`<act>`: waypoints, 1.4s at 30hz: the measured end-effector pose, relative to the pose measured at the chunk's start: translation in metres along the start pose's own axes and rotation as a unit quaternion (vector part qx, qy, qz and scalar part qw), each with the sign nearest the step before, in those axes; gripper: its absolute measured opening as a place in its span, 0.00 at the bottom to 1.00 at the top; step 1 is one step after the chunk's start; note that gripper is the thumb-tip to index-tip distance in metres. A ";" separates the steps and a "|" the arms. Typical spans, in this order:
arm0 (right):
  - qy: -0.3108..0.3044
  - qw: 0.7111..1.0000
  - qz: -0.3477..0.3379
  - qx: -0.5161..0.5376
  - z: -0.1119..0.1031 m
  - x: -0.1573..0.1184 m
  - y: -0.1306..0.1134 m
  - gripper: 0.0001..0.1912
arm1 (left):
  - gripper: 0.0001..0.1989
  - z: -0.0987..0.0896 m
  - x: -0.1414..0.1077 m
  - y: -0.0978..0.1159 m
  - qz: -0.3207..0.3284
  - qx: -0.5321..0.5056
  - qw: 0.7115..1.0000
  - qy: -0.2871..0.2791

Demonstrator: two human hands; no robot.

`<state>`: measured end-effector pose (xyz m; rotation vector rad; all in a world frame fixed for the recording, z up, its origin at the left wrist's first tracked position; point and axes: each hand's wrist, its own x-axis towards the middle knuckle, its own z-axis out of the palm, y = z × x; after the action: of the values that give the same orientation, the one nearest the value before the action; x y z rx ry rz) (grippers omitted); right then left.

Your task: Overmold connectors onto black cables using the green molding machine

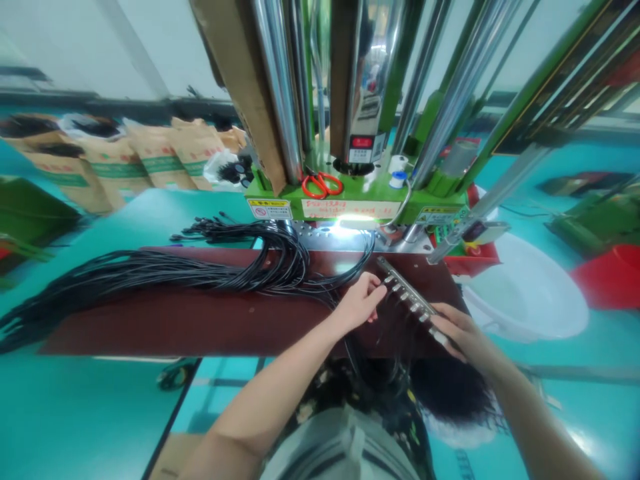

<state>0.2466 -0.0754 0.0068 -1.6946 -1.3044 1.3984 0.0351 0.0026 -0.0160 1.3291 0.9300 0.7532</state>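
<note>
My right hand (463, 335) grips the near right end of a slim metal bar (407, 288), which slants over the brown board. Several small silvery connector pieces stick out in a row along its near side. At the bar's far left end is my left hand (361, 299), its fingers curled together in a pinch; whatever sits between them is too small to make out. Thin dark cables hang below the bar towards my lap. Left of my hands, a thick bundle of black cables (215, 272) lies across the board and loops up beside the machine.
A green press machine (280, 208) with steel columns stands ahead, red-handled scissors (323, 185) on its ledge. The brown board (200, 330) spans its front. A white basin (535, 293) and a red bucket (613, 277) are at right. Paper sacks (117, 163) line the back left.
</note>
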 end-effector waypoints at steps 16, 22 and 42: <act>-0.058 0.905 -0.250 -0.339 -0.033 0.112 -0.042 0.14 | 0.08 -0.076 -0.007 0.018 0.173 0.392 0.891 0.149; -0.025 0.922 -0.241 -0.301 -0.030 0.126 -0.043 0.14 | 0.09 -0.070 0.015 0.017 0.175 0.486 0.849 0.111; 0.167 0.931 -0.217 -0.242 -0.022 0.123 -0.020 0.10 | 0.13 -0.069 0.020 0.000 0.117 0.484 0.863 0.083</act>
<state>0.2580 0.0481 -0.0168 -1.6963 -1.7716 0.5294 -0.0170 0.0517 -0.0187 2.3159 1.3884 0.5869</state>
